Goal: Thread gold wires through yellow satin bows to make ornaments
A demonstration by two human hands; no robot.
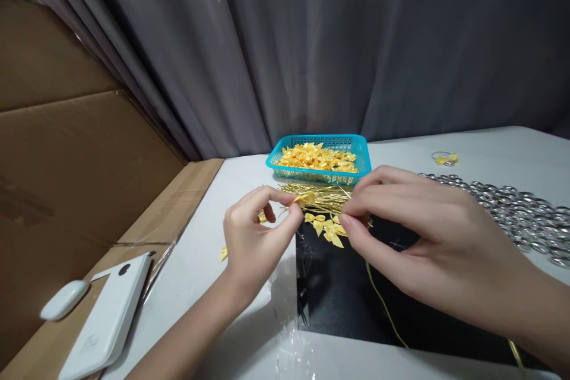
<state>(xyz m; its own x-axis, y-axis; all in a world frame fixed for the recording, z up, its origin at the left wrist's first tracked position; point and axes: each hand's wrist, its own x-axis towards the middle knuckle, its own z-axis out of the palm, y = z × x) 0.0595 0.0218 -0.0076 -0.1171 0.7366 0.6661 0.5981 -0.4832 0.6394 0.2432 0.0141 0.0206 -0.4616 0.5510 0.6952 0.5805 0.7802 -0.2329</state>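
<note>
My left hand point(256, 231) is closed in a pinch on a small yellow ribbon bow point(305, 199), held between thumb and index finger. To its right, my right hand point(414, 237) is also pinched, its fingertips hiding whatever is between them. Several yellow bows point(328, 229) lie just below and between the hands, at the top of a black mat point(342, 291). Behind them is a bundle of thin gold strips point(323, 195). A gold cord point(378, 294) runs down across the mat from beneath my right hand.
Behind the strips stands a turquoise basket point(318, 176) of yellow bows. Many shiny silver rings point(512, 205) spread at right, near a ring with a bow point(446, 159). At left are a cardboard box point(75, 190), a white power bank point(109, 314) and a white earbud case point(65, 300).
</note>
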